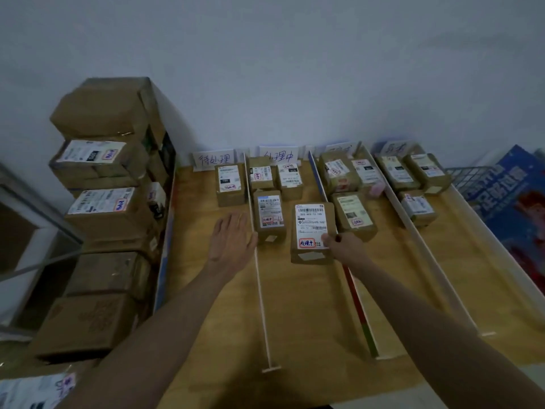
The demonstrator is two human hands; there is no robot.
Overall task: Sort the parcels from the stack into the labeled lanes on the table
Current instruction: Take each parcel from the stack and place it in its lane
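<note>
A brown parcel (312,231) with a white shipping label and a red-framed sticker lies in the second lane of the wooden table (309,305). My right hand (342,246) grips its near right corner. Over the first lane, my left hand (230,240) hovers flat with fingers spread, holding nothing. The stack of parcels (106,208) stands at the left of the table. Handwritten lane labels (213,159) stand at the far end. Thin white dividers (261,290) separate the lanes.
One parcel (230,184) sits in the first lane, three others (269,215) in the second, several in the third (352,215) and fourth (417,206). A blue poster (513,202) and a wire rack lie at the right. A labeled parcel (35,391) is at the bottom left.
</note>
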